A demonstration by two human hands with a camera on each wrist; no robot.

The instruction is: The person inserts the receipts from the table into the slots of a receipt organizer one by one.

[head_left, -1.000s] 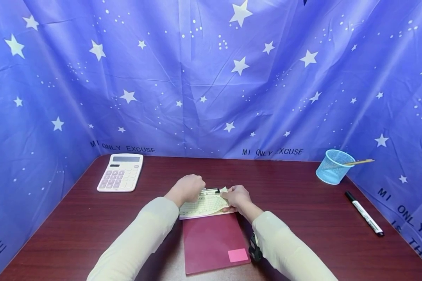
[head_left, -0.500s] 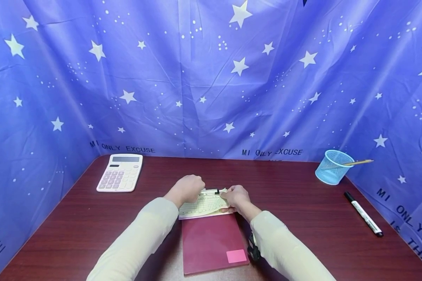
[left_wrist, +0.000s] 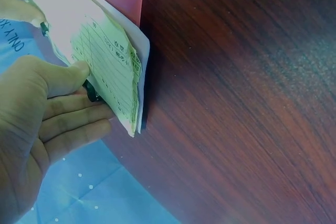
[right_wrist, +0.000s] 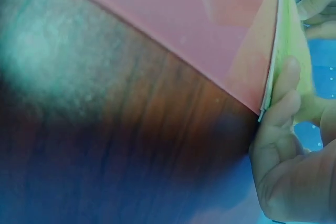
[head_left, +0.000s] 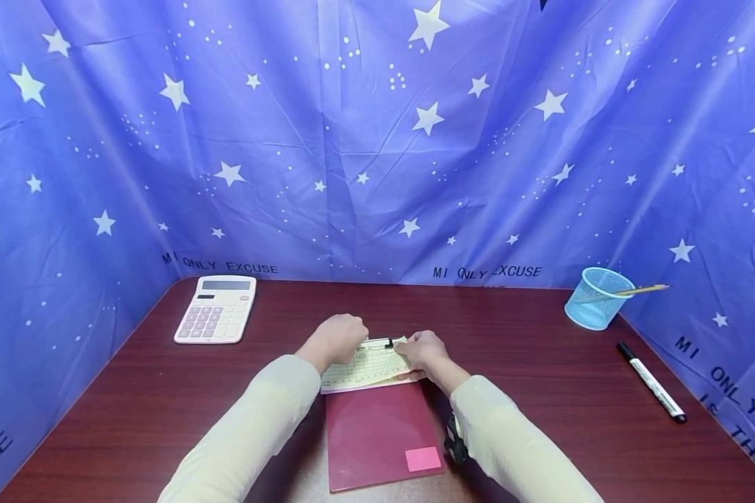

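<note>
A stack of pale yellow-green printed forms (head_left: 368,369), with a white sheet at its back, stands tilted over the top of a dark red folder (head_left: 380,433). My left hand (head_left: 338,341) holds its upper left part; in the left wrist view, the thumb presses the top edge beside a black clip (left_wrist: 90,92) and the fingers lie behind. My right hand (head_left: 426,351) pinches the right end, thumb on one side and curled fingers on the other. Another small black clip (head_left: 389,344) shows on the top edge near the right thumb.
A pink label (head_left: 423,459) is on the folder's lower right corner. To the left lies a white calculator (head_left: 217,309). On the right stand a blue mesh pen cup (head_left: 594,304) with a pencil (head_left: 648,289) and, nearer, a black-and-white marker (head_left: 653,383). A starry blue curtain (head_left: 377,175) surrounds the table.
Hardly anything moves: both hands keep their hold on the forms, and the folder stays in place. The whole view shifts very slightly.
</note>
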